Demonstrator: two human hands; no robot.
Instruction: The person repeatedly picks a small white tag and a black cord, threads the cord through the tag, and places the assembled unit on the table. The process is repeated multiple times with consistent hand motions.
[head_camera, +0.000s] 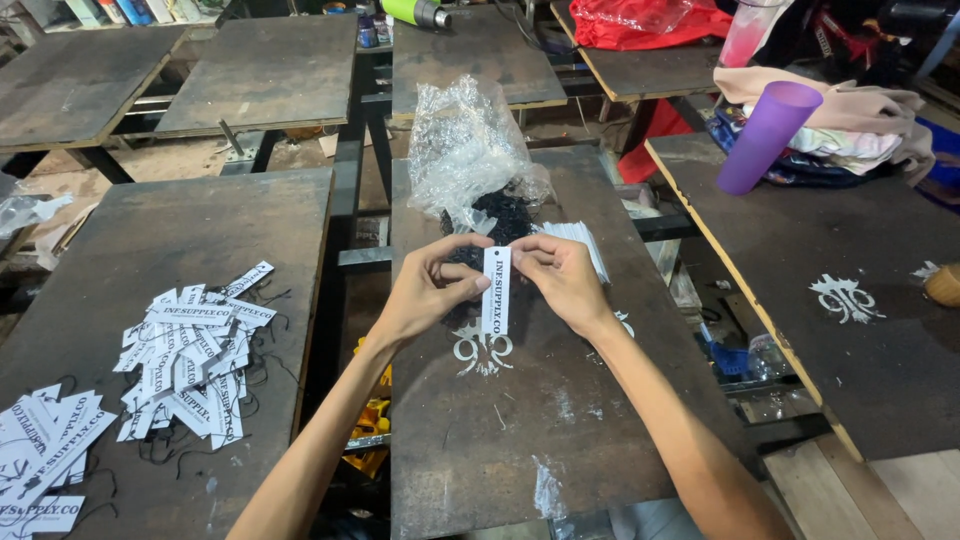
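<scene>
A narrow white paper tag (496, 291) hangs upright between my two hands over the dark wooden table (520, 420). My left hand (428, 288) pinches its upper left edge, and my right hand (560, 278) pinches its upper right edge. Just behind my hands lies a heap of black strings (497, 215) spilling from a crumpled clear plastic bag (465, 140). A stack of white tags (585, 243) rests to the right of the strings, partly hidden by my right hand.
On the left table lie piles of finished white tags with black strings (190, 350), with more at the lower left (45, 450). A purple cup (765, 137) and folded cloths (850, 120) sit on the right table. Gaps separate the tables.
</scene>
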